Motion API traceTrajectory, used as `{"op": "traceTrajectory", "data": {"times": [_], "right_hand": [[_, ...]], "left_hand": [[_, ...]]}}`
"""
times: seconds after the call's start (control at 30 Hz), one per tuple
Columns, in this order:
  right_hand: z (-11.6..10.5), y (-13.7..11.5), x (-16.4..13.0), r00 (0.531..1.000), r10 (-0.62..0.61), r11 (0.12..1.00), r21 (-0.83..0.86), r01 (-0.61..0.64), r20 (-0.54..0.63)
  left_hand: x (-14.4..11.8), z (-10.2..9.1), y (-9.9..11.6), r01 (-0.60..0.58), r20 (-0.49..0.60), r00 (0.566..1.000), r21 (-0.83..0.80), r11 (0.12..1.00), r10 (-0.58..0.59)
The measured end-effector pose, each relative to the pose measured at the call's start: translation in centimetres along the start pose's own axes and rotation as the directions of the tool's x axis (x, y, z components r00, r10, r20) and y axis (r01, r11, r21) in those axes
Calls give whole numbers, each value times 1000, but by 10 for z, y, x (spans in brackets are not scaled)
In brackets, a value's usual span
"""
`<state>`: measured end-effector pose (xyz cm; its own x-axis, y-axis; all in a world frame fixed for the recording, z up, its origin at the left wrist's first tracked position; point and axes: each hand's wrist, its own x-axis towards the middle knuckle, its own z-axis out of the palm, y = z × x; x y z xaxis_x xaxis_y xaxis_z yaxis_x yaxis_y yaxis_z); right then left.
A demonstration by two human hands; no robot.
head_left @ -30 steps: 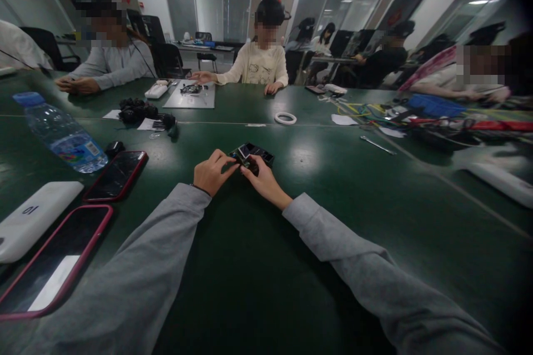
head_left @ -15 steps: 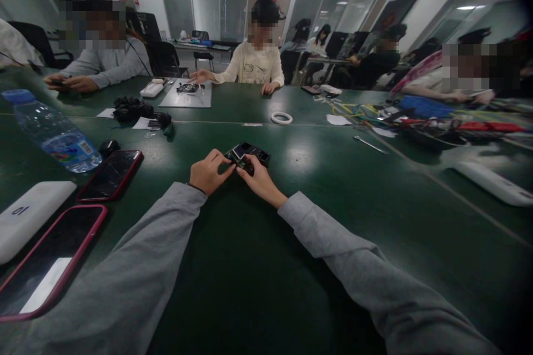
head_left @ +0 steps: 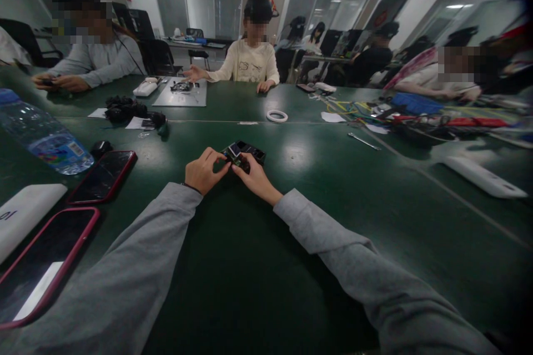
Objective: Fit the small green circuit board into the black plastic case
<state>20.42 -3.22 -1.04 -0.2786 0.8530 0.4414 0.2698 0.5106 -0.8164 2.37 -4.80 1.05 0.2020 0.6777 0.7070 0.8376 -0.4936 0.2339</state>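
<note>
Between my fingertips is a small circuit board (head_left: 234,151) with a light, screen-like square on it. My left hand (head_left: 205,171) pinches its left side, thumb and forefinger forming a ring. On the other side my right hand (head_left: 255,175) grips it between thumb and fingers, hiding part of it. Directly behind the board lies a black case (head_left: 252,151) with recesses, resting on the dark green table (head_left: 250,266). Whether the board touches the case I cannot tell.
To my left are a water bottle (head_left: 52,136), two red-edged phones (head_left: 102,177) (head_left: 50,260) and a white power bank (head_left: 25,219). Ahead lie a white ring (head_left: 277,116) and a wrench (head_left: 363,141). Tangled cables (head_left: 375,113) spread at the right. Several people sit around the table.
The whole view has shifted slightly, so things appear a little further left. Both hands keep their hold on the circuit board, with hardly any change in pose.
</note>
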Motion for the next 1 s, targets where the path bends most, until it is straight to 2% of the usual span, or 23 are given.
{"op": "traceTrajectory", "data": {"times": [0.2, 0.47, 0.77, 1.0], "right_hand": [[1, 5, 1, 999, 33, 999, 28, -33, 3], [0, 6, 1, 1000, 11, 1000, 15, -11, 2], [2, 5, 1, 999, 41, 999, 24, -41, -4], [1, 6, 1, 1000, 28, 1000, 8, -28, -8]], "left_hand": [[0, 2, -2, -39, 35, 999, -12, 999, 40], [0, 3, -4, -49, 68, 996, -48, 998, 52], [0, 1, -2, -29, 21, 999, 2, 1000, 29], [0, 2, -4, -47, 13, 999, -43, 998, 48]]}}
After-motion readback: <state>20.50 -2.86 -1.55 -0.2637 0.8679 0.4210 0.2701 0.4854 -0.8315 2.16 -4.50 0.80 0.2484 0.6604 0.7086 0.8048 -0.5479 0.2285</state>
